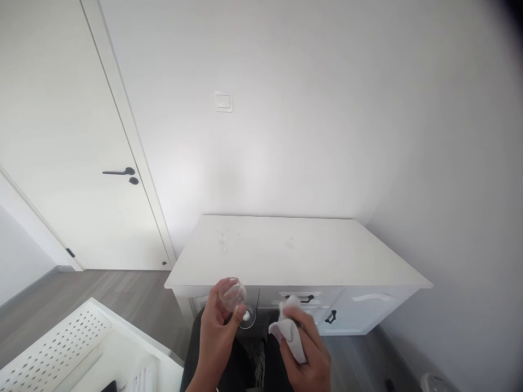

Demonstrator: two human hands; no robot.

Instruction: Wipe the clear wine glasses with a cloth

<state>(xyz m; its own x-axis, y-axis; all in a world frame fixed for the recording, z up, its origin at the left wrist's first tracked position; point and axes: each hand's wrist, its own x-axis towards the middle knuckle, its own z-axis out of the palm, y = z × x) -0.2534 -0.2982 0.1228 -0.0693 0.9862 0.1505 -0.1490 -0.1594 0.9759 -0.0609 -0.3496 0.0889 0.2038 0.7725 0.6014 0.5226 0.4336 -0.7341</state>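
Observation:
My left hand [219, 321] is closed around the bowl of a clear stemmed wine glass [232, 294]. The glass is tilted, its round foot [247, 317] pointing down and to the right. Bunched in my right hand [307, 348] is a white cloth [289, 330], a short way right of the glass and apart from it. Motion slightly blurs the cloth's upper part. Both hands are above my lap, in front of a white cabinet [261, 261]. Wet marks [223, 239] show on the left part of the cabinet top.
The cabinet has dark handles [330, 317] on its front and stands against a white wall with a light switch [223, 102]. At lower left is a white perforated unit [57, 348] with a few items on it. A white door [81, 136] is on the left.

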